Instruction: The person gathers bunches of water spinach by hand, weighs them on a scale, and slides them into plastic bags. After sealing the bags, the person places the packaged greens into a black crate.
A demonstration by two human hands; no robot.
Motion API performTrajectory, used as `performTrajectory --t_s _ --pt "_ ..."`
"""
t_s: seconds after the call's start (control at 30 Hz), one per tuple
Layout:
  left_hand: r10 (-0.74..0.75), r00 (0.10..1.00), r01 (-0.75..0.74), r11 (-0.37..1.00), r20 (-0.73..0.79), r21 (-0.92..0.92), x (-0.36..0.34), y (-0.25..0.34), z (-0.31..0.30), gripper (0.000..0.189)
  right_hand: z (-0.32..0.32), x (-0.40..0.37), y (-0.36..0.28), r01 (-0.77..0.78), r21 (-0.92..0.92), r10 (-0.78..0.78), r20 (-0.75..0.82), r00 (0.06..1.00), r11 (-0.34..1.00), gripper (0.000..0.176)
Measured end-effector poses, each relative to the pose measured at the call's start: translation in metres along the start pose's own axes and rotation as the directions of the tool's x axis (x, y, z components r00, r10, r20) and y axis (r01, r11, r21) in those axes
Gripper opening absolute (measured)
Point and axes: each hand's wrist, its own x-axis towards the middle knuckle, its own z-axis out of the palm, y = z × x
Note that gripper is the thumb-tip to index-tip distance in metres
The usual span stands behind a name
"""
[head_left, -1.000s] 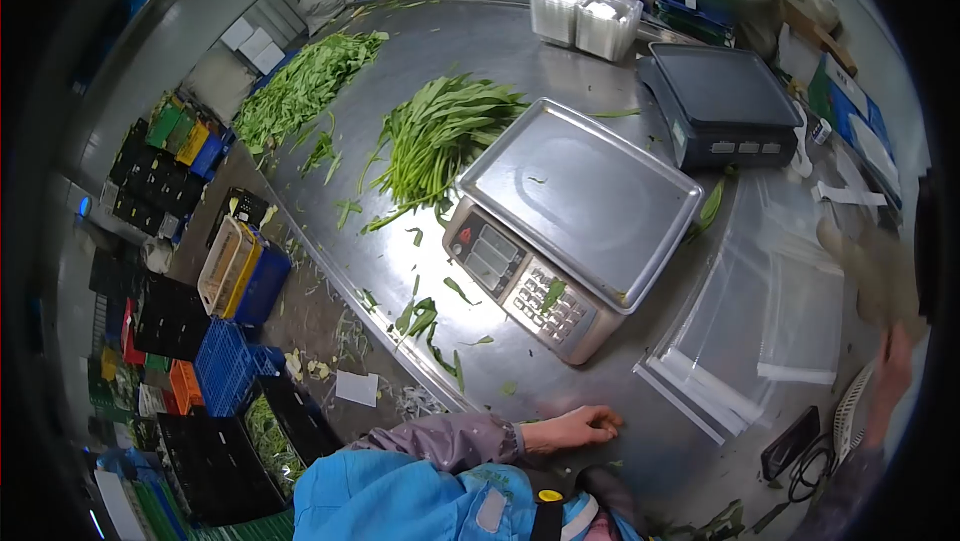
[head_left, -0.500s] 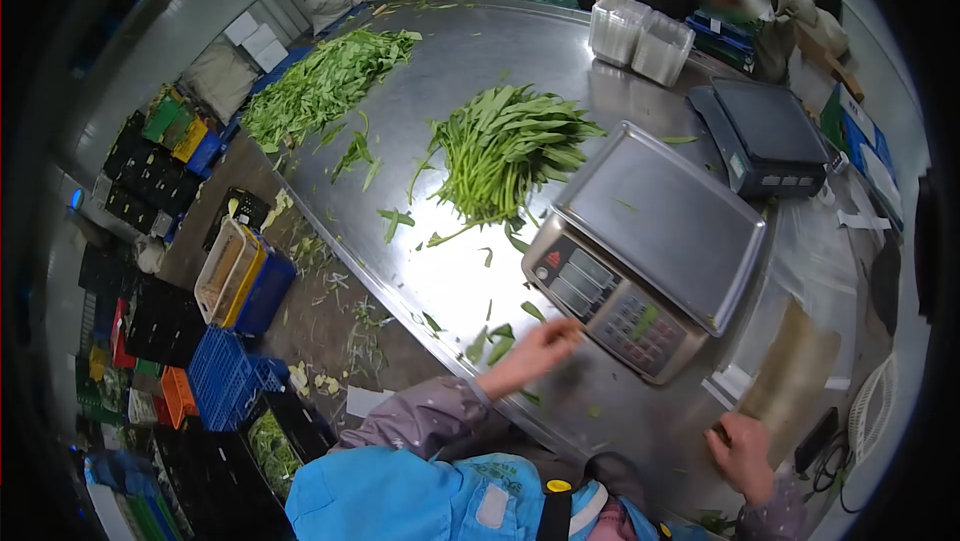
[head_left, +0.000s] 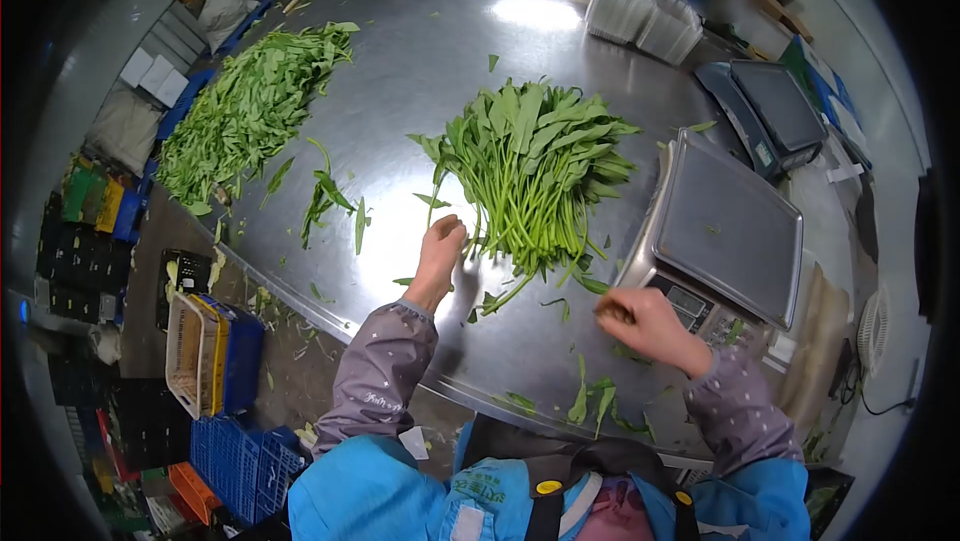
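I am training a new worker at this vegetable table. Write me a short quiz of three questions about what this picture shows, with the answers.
1. True or false: the left hand is next to the stem ends of the bunch of leafy greens.
2. Choose one. The stem ends of the bunch point: A) toward the person; B) away from the person; C) straight up.
3. Short answer: which device on the steel table is nearest to the right hand?

Key: 1 true; 2 A; 3 the weighing scale.
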Motion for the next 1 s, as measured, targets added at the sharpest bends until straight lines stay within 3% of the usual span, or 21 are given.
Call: performTrajectory --t_s 0.07,0.2,0.4,0.5,0.7,0.77,0.8,0.87,0.9,0.93,1.0 --pt "-0.123 0.990 0.127 0.989 0.063 -0.069 0.014 -0.006 0.004 0.052 0.006 0.036 -0.002 -0.080 0.045 0.080 0.002 0.997 0.996 0.018" --pt "-0.265 0.942 0.270 0.963 0.207 0.006 0.024 0.007 0.013 0.060 0.019 0.088 0.019 -0.146 0.040 0.149 -0.089 0.985 0.989 0.031" --pt "-0.328 0.821 0.362 0.932 0.467 0.018 0.051 0.006 0.032 0.061 0.037 0.132 0.051 -0.273 0.043 0.276 -0.095 0.956 0.961 0.046" --pt "-0.211 0.786 0.340 0.932 0.581 -0.122 0.042 0.020 0.055 0.048 0.044 0.138 0.047 -0.294 0.080 0.301 -0.088 0.950 0.952 0.052" --pt "-0.082 0.858 0.205 0.960 0.507 -0.192 0.032 0.026 0.083 0.045 0.054 0.138 0.051 -0.190 -0.033 0.183 -0.151 0.971 0.981 0.053" --pt "-0.089 0.898 0.197 0.957 0.431 -0.212 0.030 0.023 0.085 0.038 0.055 0.141 0.047 -0.007 -0.075 -0.007 -0.186 0.983 0.997 0.048" --pt "-0.091 0.897 0.199 0.957 0.433 -0.210 0.032 0.020 0.081 0.038 0.053 0.143 0.044 -0.010 -0.074 -0.004 -0.187 0.982 0.997 0.048" --pt "-0.208 0.864 0.402 0.833 0.459 -0.380 0.036 0.011 0.067 0.035 0.038 0.143 0.026 0.033 -0.040 -0.034 -0.032 0.999 0.999 0.044" --pt "-0.197 0.869 0.423 0.772 0.454 -0.475 0.030 0.009 0.059 0.029 0.030 0.141 0.011 0.021 -0.012 -0.022 -0.027 0.999 1.000 0.040" --pt "-0.202 0.867 0.428 0.772 0.456 -0.470 0.027 -0.001 0.051 0.029 0.033 0.139 0.016 0.016 -0.008 -0.016 -0.028 0.999 1.000 0.040" --pt "-0.286 0.874 0.486 0.550 0.393 -0.680 0.025 -0.030 0.036 0.027 0.043 0.134 0.037 -0.077 -0.154 0.048 -0.189 0.981 0.985 0.035"
